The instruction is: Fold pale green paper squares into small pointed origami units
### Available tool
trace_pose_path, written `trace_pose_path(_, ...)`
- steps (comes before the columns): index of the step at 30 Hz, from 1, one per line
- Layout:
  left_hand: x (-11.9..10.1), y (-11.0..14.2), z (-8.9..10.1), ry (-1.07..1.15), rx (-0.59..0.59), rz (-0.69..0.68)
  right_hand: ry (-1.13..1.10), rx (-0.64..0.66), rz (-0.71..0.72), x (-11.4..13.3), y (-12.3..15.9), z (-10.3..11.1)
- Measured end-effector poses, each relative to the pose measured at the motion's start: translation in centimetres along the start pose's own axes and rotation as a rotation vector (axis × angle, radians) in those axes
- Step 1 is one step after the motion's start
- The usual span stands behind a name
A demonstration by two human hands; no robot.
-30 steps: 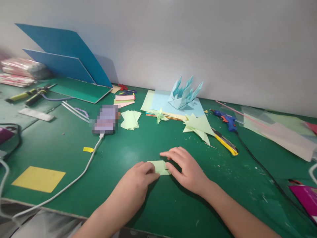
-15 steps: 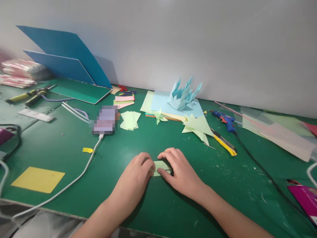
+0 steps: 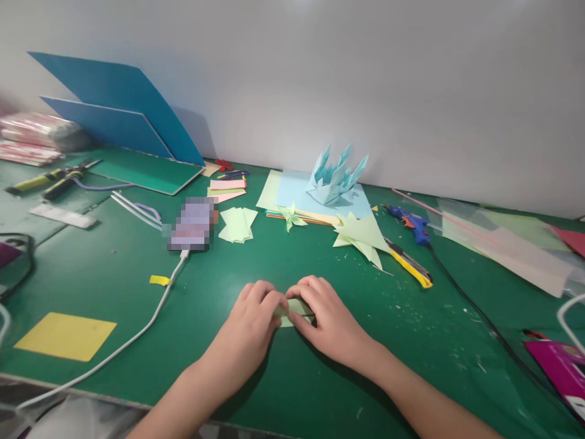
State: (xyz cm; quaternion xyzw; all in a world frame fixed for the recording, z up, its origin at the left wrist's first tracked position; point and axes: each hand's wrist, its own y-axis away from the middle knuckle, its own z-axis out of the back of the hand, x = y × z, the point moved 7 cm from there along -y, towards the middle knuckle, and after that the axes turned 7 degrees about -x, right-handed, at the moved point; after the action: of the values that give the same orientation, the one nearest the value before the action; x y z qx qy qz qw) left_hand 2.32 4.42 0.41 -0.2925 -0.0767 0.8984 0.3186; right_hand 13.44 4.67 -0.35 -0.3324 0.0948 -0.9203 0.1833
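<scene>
A small folded piece of light green paper (image 3: 292,311) lies on the green table (image 3: 320,378) near the front middle. My left hand (image 3: 253,320) pinches its left end with curled fingers. My right hand (image 3: 326,320) covers its right side, fingertips bent down onto the paper. The two hands almost touch over it, and most of the paper is hidden beneath them.
Behind the hands lie green paper offcuts (image 3: 361,235), a yellow utility knife (image 3: 411,263), a blue glue gun (image 3: 409,221) with its cable, a light blue origami piece (image 3: 336,177) on coloured sheets, folded green papers (image 3: 237,224), a phone (image 3: 192,222) on a white cable, and a yellow square (image 3: 66,336).
My hands have drawn closer together over the green paper, which now shows less. The fingers of my right hand have curled in from a flatter pose.
</scene>
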Motion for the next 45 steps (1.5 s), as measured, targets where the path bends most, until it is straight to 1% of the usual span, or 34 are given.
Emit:
trace_pose_path(7,-0.4,-0.5,0.4,0.009,-0.002,-0.001,-0.126,-0.086,0.053,0.1,-0.1,0.9)
trace_pose_path(10,-0.7,-0.7,0.7,0.020,0.005,-0.002,-0.097,-0.152,0.109,0.4,0.0,1.4)
trace_pose_path(14,0.0,-0.5,0.6,0.049,0.010,0.073,-0.020,-0.204,0.191,0.8,0.3,1.5)
trace_pose_path(17,0.6,-0.3,0.4,0.037,0.003,0.130,0.053,-0.187,0.236,1.1,0.6,1.1)
trace_pose_path(19,0.7,-0.2,0.4,-0.019,-0.010,0.141,0.125,-0.171,0.254,1.2,0.7,0.8)
trace_pose_path(23,0.3,0.0,0.4,-0.103,-0.005,0.101,0.240,-0.181,0.334,1.7,1.1,0.7)
trace_pose_path(27,-0.1,0.2,0.5,-0.137,-0.024,0.046,0.270,-0.150,0.412,2.1,1.4,0.7)
trace_pose_path(32,-0.2,0.8,0.4,-0.141,-0.083,-0.013,0.293,-0.115,0.433,2.2,1.5,0.8)
trace_pose_path(35,-0.4,1.1,0.3,-0.161,-0.098,-0.037,0.310,-0.094,0.443,2.2,1.5,0.7)
trace_pose_path(41,-0.8,0.8,0.4,-0.264,-0.077,-0.101,0.351,-0.073,0.426,2.1,1.5,0.6)
trace_pose_path(45,-0.8,0.8,0.3,-0.270,-0.033,-0.079,0.372,-0.075,0.420,2.3,1.6,0.5)
